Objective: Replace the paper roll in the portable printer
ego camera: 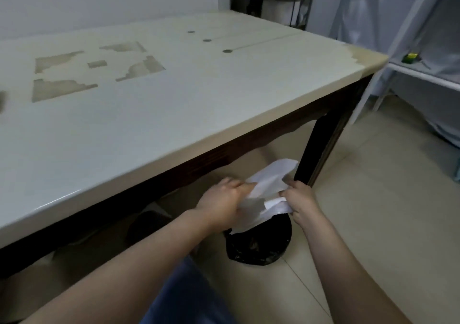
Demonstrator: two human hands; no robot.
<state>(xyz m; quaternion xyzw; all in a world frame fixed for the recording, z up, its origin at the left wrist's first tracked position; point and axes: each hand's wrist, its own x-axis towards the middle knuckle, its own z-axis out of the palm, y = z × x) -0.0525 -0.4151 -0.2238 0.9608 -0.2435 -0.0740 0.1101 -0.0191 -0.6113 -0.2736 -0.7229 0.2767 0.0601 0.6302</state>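
Observation:
A crumpled bundle of white paper [267,190] hangs between my two hands, below the table's front edge. My left hand [221,202] grips its left side and my right hand [302,201] grips its right side. Directly under the paper stands a bin lined with a black bag [261,245] on the floor. No printer and no paper roll show in view.
The pale table top [149,114] with worn patches fills the upper left; its dark leg [321,146] stands just behind my hands. A white metal rack [423,74] is at the right. Tiled floor [373,199] spreads to the right. My blue-clad knee [189,296] is below.

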